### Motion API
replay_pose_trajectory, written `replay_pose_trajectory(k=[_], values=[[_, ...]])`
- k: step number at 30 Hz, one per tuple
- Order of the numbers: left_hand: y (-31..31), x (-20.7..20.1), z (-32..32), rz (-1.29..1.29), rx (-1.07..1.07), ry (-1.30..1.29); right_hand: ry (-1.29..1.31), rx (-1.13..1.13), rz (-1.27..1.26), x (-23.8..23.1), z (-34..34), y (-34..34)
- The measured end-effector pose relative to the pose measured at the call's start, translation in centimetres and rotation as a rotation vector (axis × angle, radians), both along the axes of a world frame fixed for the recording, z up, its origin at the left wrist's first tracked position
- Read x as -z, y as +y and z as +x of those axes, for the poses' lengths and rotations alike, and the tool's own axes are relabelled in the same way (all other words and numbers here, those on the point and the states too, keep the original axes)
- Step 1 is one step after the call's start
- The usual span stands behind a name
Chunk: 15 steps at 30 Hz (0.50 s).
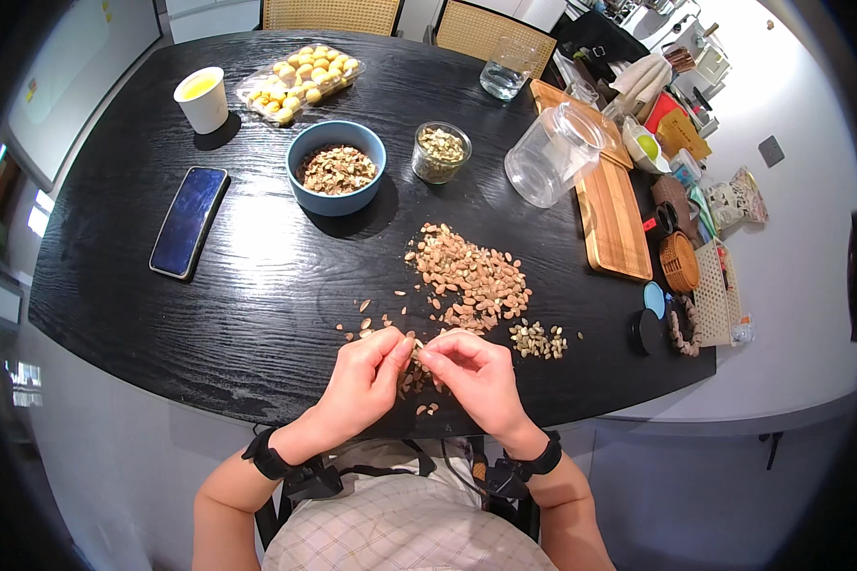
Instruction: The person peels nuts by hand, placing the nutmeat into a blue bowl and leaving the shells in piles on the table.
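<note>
Head view: you had both hands close together over the near edge of the black, wood-grained surface (257, 333), with your thumbs and forefingers almost meeting. Your left hand (364, 371) pinched a small, pale, flat seed (416, 349) between thumb and forefinger, and your right hand (478, 376) pinched at the same seed from the other side; whether it was whole or split was too small to tell. Brown shell bits (428, 409) lay just below your fingertips, and a few more were scattered beyond your left hand.

Just past your hands spread a broad heap of tan-brown oval seeds (471, 271). A smaller cluster of greenish kernels (538, 340) lay apart from it, near your right hand.

Farther off, a round blue bowl (336, 203) held brown, flaky pieces, and to its right stood a clear cup of pale green kernels (441, 152). A dark-screened rectangular phone (189, 224) lay on the left. Behind it stood a white cup with yellow contents (203, 107), beside a clear plastic box of round yellow balls (305, 78). Toward the right you had a clear, handled pitcher (541, 162) next to a brown rectangular wooden board (614, 219).
</note>
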<state>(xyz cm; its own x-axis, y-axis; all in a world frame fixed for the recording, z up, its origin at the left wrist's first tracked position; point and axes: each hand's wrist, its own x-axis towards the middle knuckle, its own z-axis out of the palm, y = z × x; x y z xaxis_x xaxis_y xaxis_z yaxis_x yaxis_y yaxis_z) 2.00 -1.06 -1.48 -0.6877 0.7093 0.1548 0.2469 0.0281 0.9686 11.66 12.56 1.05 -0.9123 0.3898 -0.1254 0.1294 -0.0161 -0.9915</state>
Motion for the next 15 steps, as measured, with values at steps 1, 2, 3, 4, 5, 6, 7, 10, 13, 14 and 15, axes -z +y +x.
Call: replay_pose_trajectory(k=[1,2,3,4,5,6,7,10,13,14,15], values=[[0.1,0.0,0.0,0.001,0.002,0.000,-0.010,-0.013,-0.011,0.0,0.0,0.0],[0.1,-0.1,0.1,0.009,-0.010,0.053,-0.020,-0.027,-0.022,0.0,0.0,0.0],[0.2,-0.2,0.2,0.018,-0.023,0.106,-0.019,-0.026,-0.021,0.0,0.0,0.1],[0.3,-0.3,0.2,0.018,-0.022,0.107,-0.037,-0.025,-0.040,0.0,0.1,0.2],[0.3,-0.5,0.3,0.014,-0.018,0.119,-0.055,-0.024,-0.059,0.1,0.1,0.2],[0.4,-0.7,0.3,0.011,-0.013,0.131,-0.055,-0.024,-0.059,0.2,0.2,0.3],[0.4,-0.6,0.3,0.009,-0.014,0.131,-0.029,-0.018,-0.086,0.4,0.2,0.3],[0.3,-0.4,0.2,0.004,-0.027,0.111,0.009,0.005,-0.065,0.3,0.6,0.8],[-0.5,-0.3,-0.6,0.001,-0.094,0.159,0.007,0.113,0.128,-0.2,2.0,3.0],[-0.8,-0.3,-1.0,-0.032,-0.120,0.180,-0.010,0.205,0.271,-0.4,2.9,4.2],[-1.1,-0.6,-1.4,-0.076,-0.142,0.206,-0.044,0.290,0.419,0.4,3.9,6.0]])
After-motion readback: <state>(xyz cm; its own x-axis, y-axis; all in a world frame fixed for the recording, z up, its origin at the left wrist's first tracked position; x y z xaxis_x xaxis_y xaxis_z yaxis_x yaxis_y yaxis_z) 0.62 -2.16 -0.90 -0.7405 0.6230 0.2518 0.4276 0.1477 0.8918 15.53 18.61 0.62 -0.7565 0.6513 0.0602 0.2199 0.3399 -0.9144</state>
